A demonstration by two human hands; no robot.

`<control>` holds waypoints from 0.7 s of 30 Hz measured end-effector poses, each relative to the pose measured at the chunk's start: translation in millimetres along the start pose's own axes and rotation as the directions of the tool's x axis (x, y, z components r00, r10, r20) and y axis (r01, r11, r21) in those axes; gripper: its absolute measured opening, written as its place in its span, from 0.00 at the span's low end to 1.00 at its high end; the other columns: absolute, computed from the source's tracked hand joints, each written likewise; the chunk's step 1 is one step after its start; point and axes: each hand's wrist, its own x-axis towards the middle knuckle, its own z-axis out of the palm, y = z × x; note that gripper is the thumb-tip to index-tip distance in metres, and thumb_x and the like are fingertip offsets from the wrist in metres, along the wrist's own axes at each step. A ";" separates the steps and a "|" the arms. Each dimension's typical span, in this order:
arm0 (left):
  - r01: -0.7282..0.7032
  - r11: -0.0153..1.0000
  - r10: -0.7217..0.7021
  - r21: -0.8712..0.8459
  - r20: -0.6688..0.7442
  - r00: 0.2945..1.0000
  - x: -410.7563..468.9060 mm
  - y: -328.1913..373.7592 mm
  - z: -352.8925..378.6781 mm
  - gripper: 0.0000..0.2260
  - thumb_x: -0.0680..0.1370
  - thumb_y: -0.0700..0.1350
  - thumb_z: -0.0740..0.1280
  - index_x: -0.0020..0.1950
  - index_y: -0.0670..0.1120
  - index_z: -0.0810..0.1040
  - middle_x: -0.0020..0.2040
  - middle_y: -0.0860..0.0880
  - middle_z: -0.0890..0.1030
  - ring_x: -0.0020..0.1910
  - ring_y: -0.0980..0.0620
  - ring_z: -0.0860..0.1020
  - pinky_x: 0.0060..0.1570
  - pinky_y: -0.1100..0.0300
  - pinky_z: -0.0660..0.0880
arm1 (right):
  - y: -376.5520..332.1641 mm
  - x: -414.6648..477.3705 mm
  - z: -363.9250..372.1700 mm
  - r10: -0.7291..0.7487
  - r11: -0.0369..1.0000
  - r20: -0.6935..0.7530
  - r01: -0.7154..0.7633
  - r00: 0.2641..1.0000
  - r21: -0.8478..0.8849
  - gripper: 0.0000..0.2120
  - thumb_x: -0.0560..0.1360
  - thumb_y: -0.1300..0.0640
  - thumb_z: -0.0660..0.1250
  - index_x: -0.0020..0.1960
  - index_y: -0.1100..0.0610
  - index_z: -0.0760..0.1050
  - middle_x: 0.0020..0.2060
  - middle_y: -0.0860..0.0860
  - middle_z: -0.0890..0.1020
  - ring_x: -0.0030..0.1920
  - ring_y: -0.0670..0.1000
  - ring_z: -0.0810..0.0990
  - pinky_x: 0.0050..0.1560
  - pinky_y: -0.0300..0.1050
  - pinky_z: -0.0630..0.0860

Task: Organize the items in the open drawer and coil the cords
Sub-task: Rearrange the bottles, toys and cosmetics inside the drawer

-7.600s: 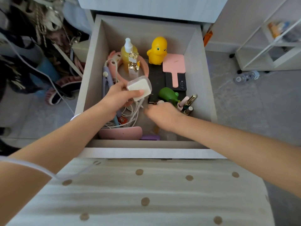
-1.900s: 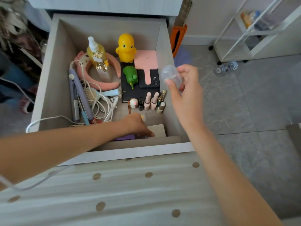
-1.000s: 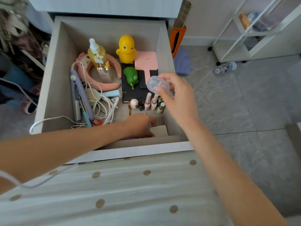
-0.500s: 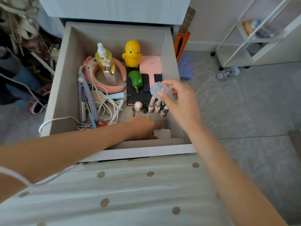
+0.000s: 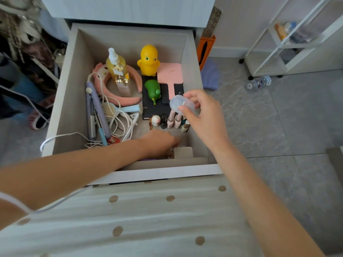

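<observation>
Looking down from the head view, the open drawer [image 5: 61, 115] holds most items already grouped: a yellow spray bottle [image 5: 117, 66] and a yellow duck [image 5: 148, 60] at the back, a pink hand mirror [image 5: 170, 76] and a green figure [image 5: 153, 89] resting on a black slab, and a row of small cosmetic bottles [image 5: 173, 122] standing upright near the right wall. The right hand [image 5: 203, 112] pinches a small translucent container [image 5: 181, 105] between thumb and fingertips, holding it in the air just above that row and clear of the drawer floor. The left hand [image 5: 159, 143] reaches into the front right corner beside a small beige box [image 5: 183, 152]; its fingers curl downward over something there, but whether they grip anything cannot be told. The white cords [image 5: 121, 125] lie loose and tangled in the left half, against a lilac hair straightener [image 5: 99, 112] and a blue hairbrush [image 5: 120, 109], with one strand [image 5: 61, 137] trailing over the left wall; coiling is judged not yet begun. To place the container well, lower it upright into a free gap next to the bottle row, avoid brushing the standing bottles, since they look easy to topple, and release only once its base rests flat. Keep the left hand clear of the descent path.
</observation>
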 end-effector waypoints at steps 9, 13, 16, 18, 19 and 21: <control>0.054 0.954 -0.208 -0.295 -0.520 0.829 -25.8 -10.9 -38.5 0.14 0.71 0.58 0.71 0.41 0.50 0.71 0.35 0.55 0.77 0.38 0.50 0.79 0.35 0.59 0.69 | 5.6 -1.7 -8.7 0.080 0.976 -0.014 -0.076 0.997 0.204 0.08 0.71 0.51 0.70 0.49 0.50 0.75 0.44 0.45 0.81 0.47 0.46 0.79 0.46 0.37 0.73; -0.072 0.845 -0.357 -0.529 -0.660 0.661 -37.8 -3.5 -48.1 0.26 0.65 0.54 0.77 0.53 0.47 0.66 0.44 0.55 0.77 0.32 0.58 0.78 0.30 0.59 0.72 | 4.9 -3.2 -12.0 0.081 0.970 -0.017 -0.074 0.997 0.232 0.07 0.73 0.53 0.70 0.49 0.50 0.75 0.43 0.45 0.81 0.46 0.43 0.79 0.45 0.36 0.74; -0.099 0.884 -0.289 -0.457 -0.701 0.652 -35.7 -1.4 -48.4 0.26 0.67 0.49 0.76 0.60 0.47 0.70 0.54 0.52 0.75 0.38 0.57 0.77 0.35 0.54 0.77 | 5.1 -3.9 -9.9 0.033 0.982 0.026 -0.037 0.999 0.187 0.07 0.72 0.52 0.70 0.49 0.51 0.76 0.40 0.43 0.81 0.42 0.41 0.80 0.46 0.41 0.75; -0.104 0.894 -0.269 -0.436 -0.708 0.653 -33.8 -1.7 -46.2 0.20 0.68 0.48 0.75 0.57 0.47 0.74 0.52 0.51 0.76 0.40 0.54 0.78 0.36 0.50 0.77 | 4.4 -4.0 -7.1 0.003 0.994 0.055 -0.009 0.998 0.111 0.10 0.72 0.48 0.69 0.50 0.51 0.76 0.40 0.42 0.82 0.43 0.42 0.81 0.52 0.51 0.76; -0.100 0.878 -0.295 -0.468 -0.694 0.657 -32.6 -2.6 -44.2 0.18 0.68 0.48 0.75 0.54 0.47 0.74 0.50 0.52 0.77 0.40 0.53 0.78 0.37 0.50 0.77 | 3.8 -3.8 -5.8 0.001 0.996 0.045 -0.005 0.999 0.085 0.11 0.72 0.46 0.68 0.51 0.51 0.76 0.41 0.42 0.82 0.45 0.43 0.80 0.54 0.52 0.75; -0.057 0.839 -0.355 -0.542 -0.623 0.697 -30.9 -4.0 -39.5 0.17 0.67 0.51 0.75 0.51 0.49 0.75 0.46 0.53 0.78 0.40 0.53 0.79 0.38 0.53 0.77 | 2.6 -3.1 -5.1 0.036 0.996 -0.040 -0.032 0.999 0.089 0.12 0.75 0.46 0.64 0.54 0.53 0.74 0.45 0.42 0.79 0.48 0.42 0.76 0.56 0.41 0.72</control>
